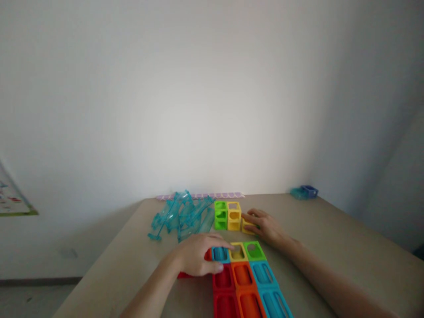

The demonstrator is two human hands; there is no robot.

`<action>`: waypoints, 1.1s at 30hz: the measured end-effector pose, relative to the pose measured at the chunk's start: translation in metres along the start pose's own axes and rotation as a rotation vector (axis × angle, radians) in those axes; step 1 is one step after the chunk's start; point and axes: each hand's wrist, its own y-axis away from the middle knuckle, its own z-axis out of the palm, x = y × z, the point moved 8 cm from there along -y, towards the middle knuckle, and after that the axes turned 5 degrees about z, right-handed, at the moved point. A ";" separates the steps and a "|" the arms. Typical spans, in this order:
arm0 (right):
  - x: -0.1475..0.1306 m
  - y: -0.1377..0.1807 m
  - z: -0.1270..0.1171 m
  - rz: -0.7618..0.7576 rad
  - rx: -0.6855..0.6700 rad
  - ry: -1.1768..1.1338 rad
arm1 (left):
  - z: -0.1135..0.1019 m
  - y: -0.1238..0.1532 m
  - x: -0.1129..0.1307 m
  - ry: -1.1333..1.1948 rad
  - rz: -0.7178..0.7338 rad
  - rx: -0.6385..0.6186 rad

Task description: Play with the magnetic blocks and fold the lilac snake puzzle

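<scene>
My left hand (198, 258) rests on a red block (186, 274) at the left edge of a flat group of colourful hollow blocks (243, 280), fingers curled over it and touching a blue block (220, 254). My right hand (265, 226) lies further back, fingers on a yellow block (247, 228) beside a small stack of green (220, 215) and yellow cubes (233, 216). A yellow block (237, 251) and a green block (253, 250) head the flat group.
A heap of clear turquoise track pieces (180, 216) lies at the back left of the beige table (331, 238). A purple strip (202, 195) runs along the far edge. Small blue and teal pieces (304, 191) sit at the back right. White walls stand behind.
</scene>
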 end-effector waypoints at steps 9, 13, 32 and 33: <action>0.014 0.012 -0.025 0.130 0.080 0.027 | -0.005 -0.001 -0.006 0.182 -0.009 0.068; -0.026 0.023 -0.087 0.147 0.398 -0.154 | -0.013 0.000 -0.026 0.354 -0.141 0.229; -0.225 0.008 -0.032 -0.390 -0.192 -0.303 | -0.019 0.006 -0.040 0.940 -0.057 0.296; -0.218 0.013 -0.042 -0.391 -0.215 -0.367 | -0.019 0.007 -0.033 0.822 -0.027 0.261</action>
